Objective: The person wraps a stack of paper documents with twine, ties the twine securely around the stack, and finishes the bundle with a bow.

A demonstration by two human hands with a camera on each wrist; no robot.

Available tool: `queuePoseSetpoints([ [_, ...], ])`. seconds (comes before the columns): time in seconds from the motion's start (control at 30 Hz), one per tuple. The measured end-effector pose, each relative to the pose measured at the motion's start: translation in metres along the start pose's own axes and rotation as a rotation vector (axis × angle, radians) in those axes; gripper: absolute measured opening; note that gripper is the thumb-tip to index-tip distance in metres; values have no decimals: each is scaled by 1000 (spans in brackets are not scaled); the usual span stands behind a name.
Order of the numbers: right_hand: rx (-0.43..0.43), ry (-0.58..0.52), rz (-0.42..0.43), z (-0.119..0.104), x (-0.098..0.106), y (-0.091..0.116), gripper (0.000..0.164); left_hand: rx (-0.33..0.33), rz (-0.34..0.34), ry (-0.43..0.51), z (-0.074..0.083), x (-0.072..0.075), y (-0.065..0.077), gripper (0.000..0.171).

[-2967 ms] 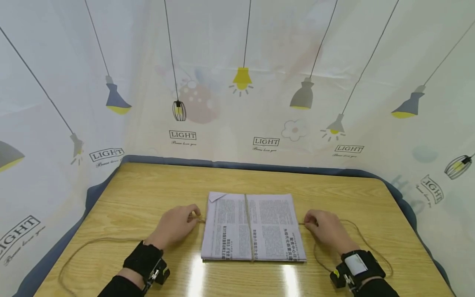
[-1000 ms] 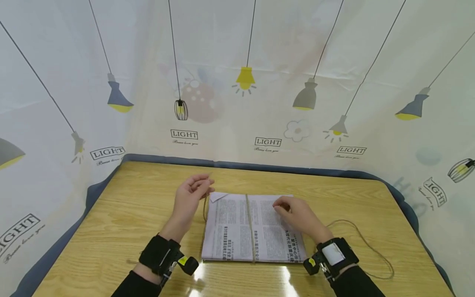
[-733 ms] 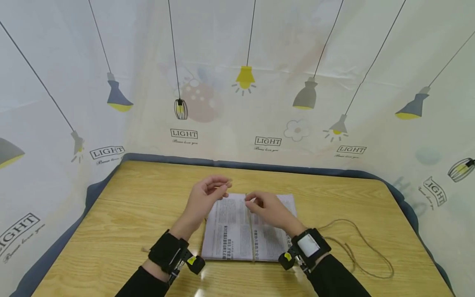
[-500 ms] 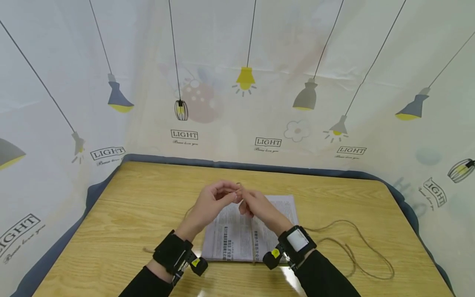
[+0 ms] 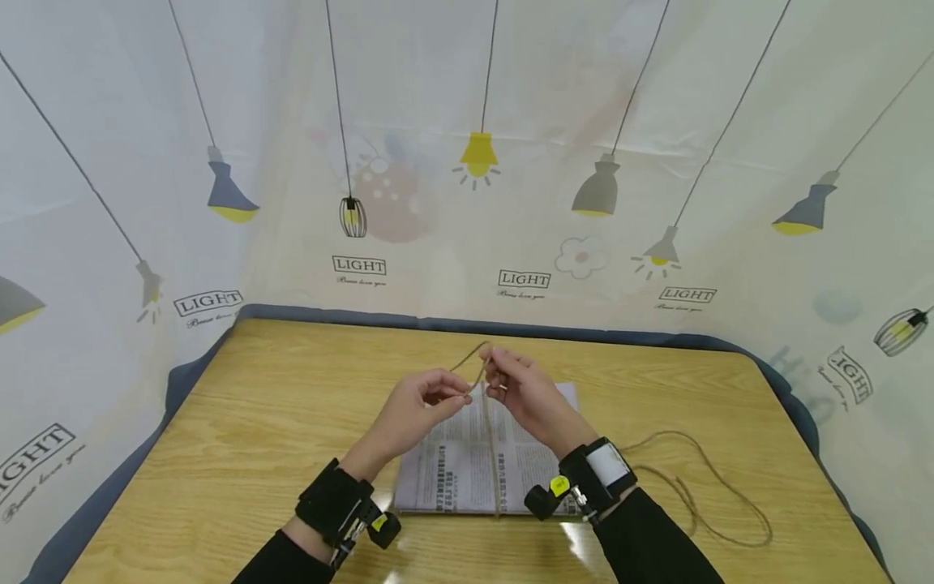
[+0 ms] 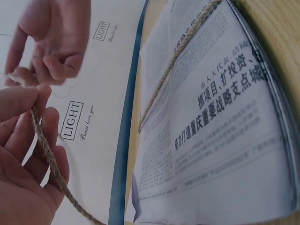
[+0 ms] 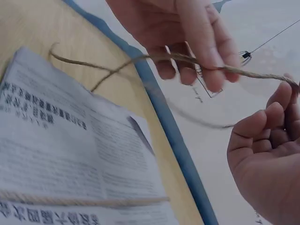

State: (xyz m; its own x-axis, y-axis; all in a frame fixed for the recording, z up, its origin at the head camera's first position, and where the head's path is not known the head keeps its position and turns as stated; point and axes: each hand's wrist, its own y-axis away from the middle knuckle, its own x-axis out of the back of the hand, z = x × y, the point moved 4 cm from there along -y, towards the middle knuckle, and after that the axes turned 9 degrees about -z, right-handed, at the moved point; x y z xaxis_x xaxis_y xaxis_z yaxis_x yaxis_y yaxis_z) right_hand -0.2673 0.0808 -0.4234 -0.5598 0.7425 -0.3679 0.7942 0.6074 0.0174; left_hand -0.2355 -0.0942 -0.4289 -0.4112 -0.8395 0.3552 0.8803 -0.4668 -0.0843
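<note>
"The right hand (image 5: 536,405) is drawn slightly up and away from the left hand (image 5: 412,414), compared with half a second ago, when their fingertips meet."

"Start at the left, then. What is that hand doing?"

"Above a black fabric wrist strap (image 5: 328,501), it pinches a thin, brown, rough-fibred twine (image 6: 55,173) between thumb and forefinger, the other fingers loosely bent."

"And in the middle?"

"The twine runs from those fingertips across to the right hand's, over the far part of a flat, rectangular stack of grey-white printed newspapers (image 5: 460,478). The stack lies on a yellowish wood-grain table (image 5: 306,365), and a brown twine band (image 5: 493,458) crosses it from far edge to near edge."

"The right hand's grip?"

"Thumb and forefinger closed on the twine. Right of it, slack brown twine loops (image 5: 683,491) lie on the table."
</note>
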Motion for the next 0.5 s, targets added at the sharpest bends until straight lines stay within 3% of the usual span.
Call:
queuePoseSetpoints([
  [0.13,76,1,6,-16,7,6,24,21,55,-106,-1,2,1,10],
  [0.27,142,-4,36,-35,18,15,25,42,66,-141,-5,2,1,7],
  [0.5,156,189,210,-66,50,38,24,81,104,-224,-14,5,3,5],
])
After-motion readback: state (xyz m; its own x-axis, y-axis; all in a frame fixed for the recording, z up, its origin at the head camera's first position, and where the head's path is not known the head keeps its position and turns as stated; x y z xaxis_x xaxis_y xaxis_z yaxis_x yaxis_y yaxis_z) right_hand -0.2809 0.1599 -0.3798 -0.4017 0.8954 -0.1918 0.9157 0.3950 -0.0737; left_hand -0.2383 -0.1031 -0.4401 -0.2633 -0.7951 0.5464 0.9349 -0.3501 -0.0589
